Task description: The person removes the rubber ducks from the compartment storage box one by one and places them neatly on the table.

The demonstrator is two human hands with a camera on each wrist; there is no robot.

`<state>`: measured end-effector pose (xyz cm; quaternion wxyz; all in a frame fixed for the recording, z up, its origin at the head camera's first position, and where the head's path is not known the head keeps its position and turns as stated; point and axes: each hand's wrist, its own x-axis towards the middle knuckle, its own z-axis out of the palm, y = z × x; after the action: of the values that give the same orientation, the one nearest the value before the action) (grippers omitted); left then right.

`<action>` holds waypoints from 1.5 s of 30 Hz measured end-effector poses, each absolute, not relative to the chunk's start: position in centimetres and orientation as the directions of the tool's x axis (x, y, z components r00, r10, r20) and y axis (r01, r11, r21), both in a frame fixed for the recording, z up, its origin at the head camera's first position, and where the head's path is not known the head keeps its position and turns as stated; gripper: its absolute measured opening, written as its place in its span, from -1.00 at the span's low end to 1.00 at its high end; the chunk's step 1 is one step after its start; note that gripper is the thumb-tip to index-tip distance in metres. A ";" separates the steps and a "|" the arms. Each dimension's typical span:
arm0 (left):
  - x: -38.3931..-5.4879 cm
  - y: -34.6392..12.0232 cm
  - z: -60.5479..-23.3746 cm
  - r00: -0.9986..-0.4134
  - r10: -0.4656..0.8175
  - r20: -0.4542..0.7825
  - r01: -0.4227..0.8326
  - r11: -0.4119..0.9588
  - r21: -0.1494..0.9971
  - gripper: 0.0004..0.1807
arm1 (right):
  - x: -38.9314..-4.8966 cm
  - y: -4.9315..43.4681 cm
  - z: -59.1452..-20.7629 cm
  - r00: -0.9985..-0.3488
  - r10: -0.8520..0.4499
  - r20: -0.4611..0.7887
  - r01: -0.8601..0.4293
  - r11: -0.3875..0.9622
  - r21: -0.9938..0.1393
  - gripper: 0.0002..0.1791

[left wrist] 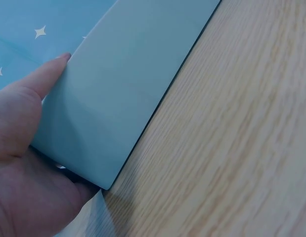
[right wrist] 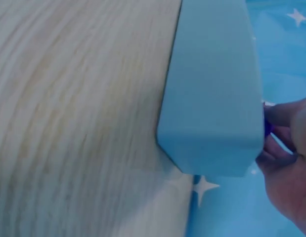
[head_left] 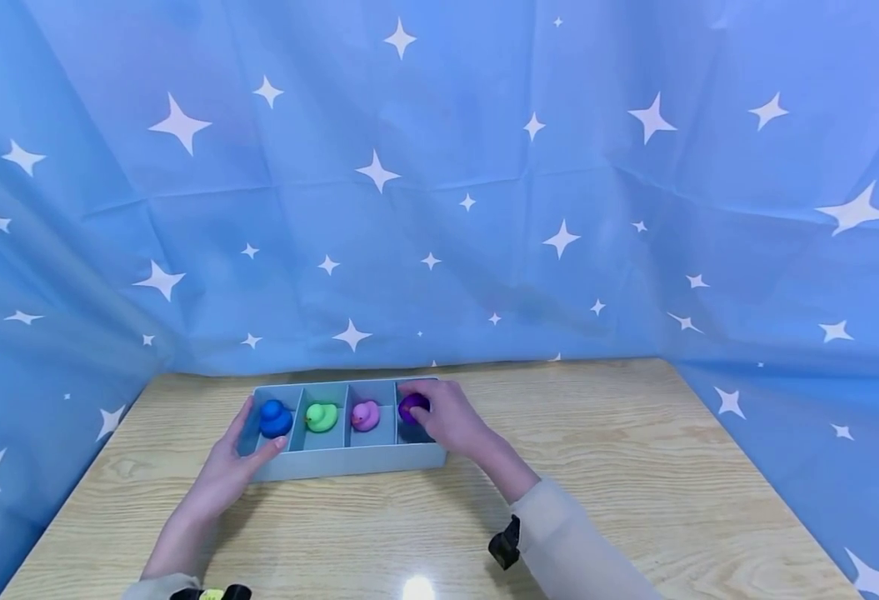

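Observation:
A long pale-blue divided box (head_left: 345, 461) lies on the table with a toy duck in each compartment shown. From the left stand a blue duck (head_left: 275, 419), a green duck (head_left: 322, 417) and a pink duck (head_left: 366, 416). My left hand (head_left: 227, 471) grips the box's left end, its thumb over the front rim and its fingers along the end wall. In the rightmost compartment my right hand (head_left: 450, 417) pinches a purple duck (head_left: 412, 407), partly hidden by the fingers. The right wrist view shows only a sliver of purple (right wrist: 268, 127) between thumb and fingers, behind the box wall.
The wooden table (head_left: 596, 450) extends to both sides and in front of the box. A blue cloth with white stars (head_left: 439, 183) hangs behind the table and along its sides. A dark wrist device (head_left: 505, 543) sits at the right sleeve.

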<state>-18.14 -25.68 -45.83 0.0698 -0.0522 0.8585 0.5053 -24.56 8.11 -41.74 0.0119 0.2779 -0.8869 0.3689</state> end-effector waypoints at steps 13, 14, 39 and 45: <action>-18.1 -25.6 -45.9 -0.983 -0.020 -0.182 -0.171 0.466 0.868 0.18 | -24.5 11.8 -39.4 -0.841 -0.339 0.421 -0.540 0.494 -0.681 -0.58; -18.0 -25.6 -45.9 -0.983 -0.020 -0.182 -0.170 0.467 0.868 0.18 | -24.6 12.2 -39.4 -0.842 -0.333 0.426 -0.540 0.493 -0.682 -0.57; -18.2 -25.7 -45.4 -0.983 -0.005 -0.184 -0.165 0.464 0.871 0.17 | -24.0 17.3 -45.0 -0.896 -0.350 0.273 -0.442 0.642 -0.627 -0.59; -18.4 -25.7 -45.3 -0.981 -0.011 -0.193 -0.175 0.473 0.864 0.18 | -24.2 17.2 -45.6 -0.903 -0.350 0.251 -0.428 0.666 -0.611 -0.58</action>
<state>-18.37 -25.74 -45.35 0.0803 -0.0542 0.8544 0.5104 -24.22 17.17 -45.58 0.0562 0.2133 -0.9111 0.3482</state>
